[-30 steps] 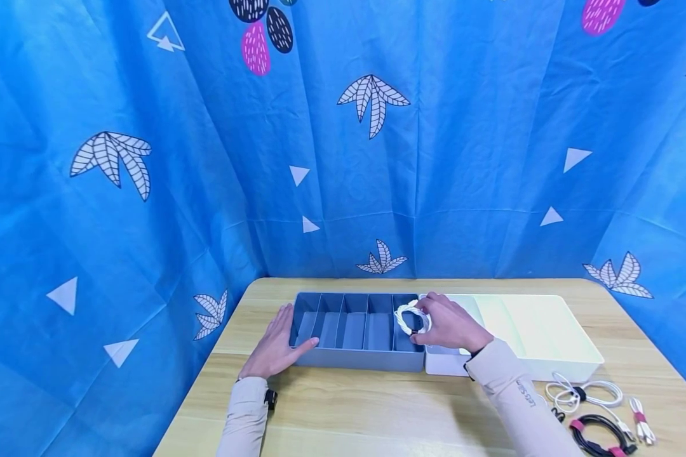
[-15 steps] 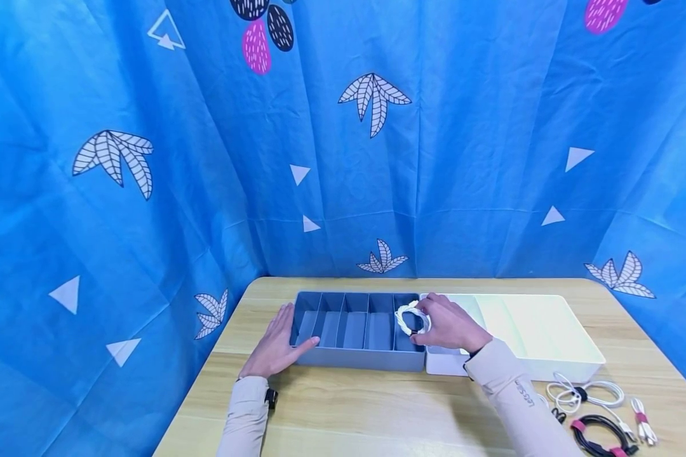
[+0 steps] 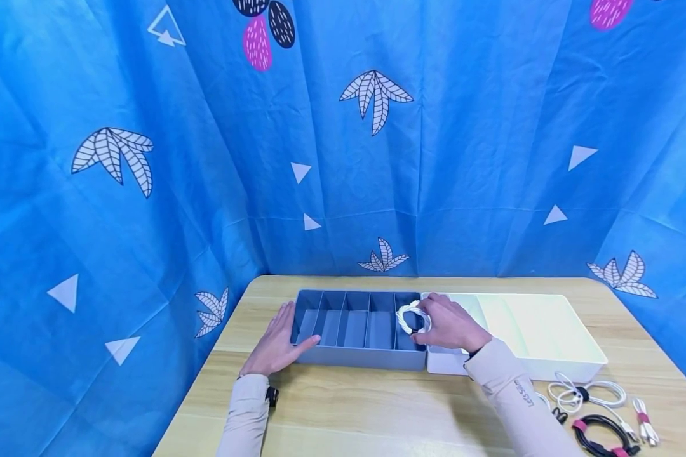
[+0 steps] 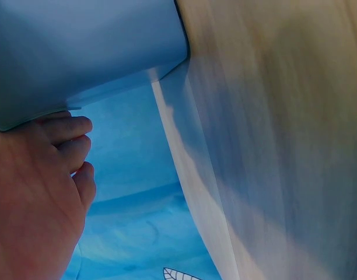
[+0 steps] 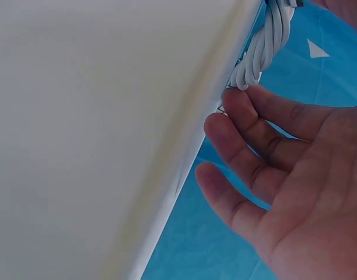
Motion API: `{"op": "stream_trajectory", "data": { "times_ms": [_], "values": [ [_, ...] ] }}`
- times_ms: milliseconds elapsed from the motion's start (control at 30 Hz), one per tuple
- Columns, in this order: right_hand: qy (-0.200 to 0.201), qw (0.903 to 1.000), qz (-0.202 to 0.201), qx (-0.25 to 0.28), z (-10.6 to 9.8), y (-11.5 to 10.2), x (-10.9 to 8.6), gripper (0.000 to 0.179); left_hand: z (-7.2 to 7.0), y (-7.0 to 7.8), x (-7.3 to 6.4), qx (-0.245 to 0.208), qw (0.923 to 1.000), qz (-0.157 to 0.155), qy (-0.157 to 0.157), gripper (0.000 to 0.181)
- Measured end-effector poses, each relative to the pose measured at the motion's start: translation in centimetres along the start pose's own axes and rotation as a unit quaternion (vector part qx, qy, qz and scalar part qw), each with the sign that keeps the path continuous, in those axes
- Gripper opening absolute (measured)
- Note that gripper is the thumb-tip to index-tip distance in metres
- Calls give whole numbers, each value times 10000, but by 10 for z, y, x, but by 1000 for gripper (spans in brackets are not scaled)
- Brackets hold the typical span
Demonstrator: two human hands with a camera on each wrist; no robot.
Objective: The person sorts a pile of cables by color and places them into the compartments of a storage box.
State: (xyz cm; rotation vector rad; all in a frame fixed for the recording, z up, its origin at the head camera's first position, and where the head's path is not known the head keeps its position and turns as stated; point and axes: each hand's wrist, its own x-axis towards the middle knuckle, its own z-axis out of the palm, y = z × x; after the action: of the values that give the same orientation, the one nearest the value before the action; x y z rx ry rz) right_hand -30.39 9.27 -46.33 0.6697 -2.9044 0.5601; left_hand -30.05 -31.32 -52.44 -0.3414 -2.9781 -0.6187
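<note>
In the head view, a coiled white cable (image 3: 403, 315) is pinched between the thumb and fingers of my right hand (image 3: 450, 325). It hangs upright as a loop at the rightmost compartment of the grey-blue divided box (image 3: 360, 358); whether it touches the floor there, I cannot tell. The right wrist view shows the twisted strands of this cable (image 5: 265, 49) by my fingertips. My left hand (image 3: 274, 346) rests on the box's left end, fingers straight along the side and thumb over the front rim. In the left wrist view, its fingers (image 4: 73, 129) touch the box's outer wall.
A white divided box (image 3: 560, 368) adjoins the grey-blue one on the right. At the table's right lie a loose white cable (image 3: 605, 384), a black coiled cable (image 3: 584, 431) with red ties, and a small white bundle (image 3: 645, 419). A blue curtain (image 3: 480, 158) hangs behind the table.
Both hands and the cable hold nearly the same place throughout. Only the head view shifts slightly.
</note>
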Motion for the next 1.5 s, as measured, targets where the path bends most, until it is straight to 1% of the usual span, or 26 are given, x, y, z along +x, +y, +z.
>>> {"op": "stream_trajectory", "data": {
  "times_ms": [267, 433, 633, 800, 1100, 1200, 1500],
  "values": [
    [-10, 10000, -8, -46, 0, 1, 0, 61, 0, 0, 0, -16, 10000, 9, 73, 111],
    [27, 10000, -43, -44, 0, 1, 0, 60, -1, 1, 0, -27, 10000, 6, 61, 112],
    [-20, 9999, 35, -112, 1, 0, 0, 60, 0, 2, -1, -39, 10000, -23, 20, 112],
    [45, 9999, 12, -135, 1, 0, -1, 58, 0, 1, 0, -67, 10000, -26, 13, 111],
    [-50, 9998, 81, -200, 0, 0, -2, 68, 0, 1, 0, -69, 10000, -58, -7, 112],
    [-71, 9998, 76, -184, 0, 1, -2, 66, 1, 1, 0, -52, 9999, -86, -12, 112],
    [-84, 9999, 46, -107, -3, 2, -3, 62, -2, 3, -2, -73, 10000, -21, 39, 111]
  ]
}}
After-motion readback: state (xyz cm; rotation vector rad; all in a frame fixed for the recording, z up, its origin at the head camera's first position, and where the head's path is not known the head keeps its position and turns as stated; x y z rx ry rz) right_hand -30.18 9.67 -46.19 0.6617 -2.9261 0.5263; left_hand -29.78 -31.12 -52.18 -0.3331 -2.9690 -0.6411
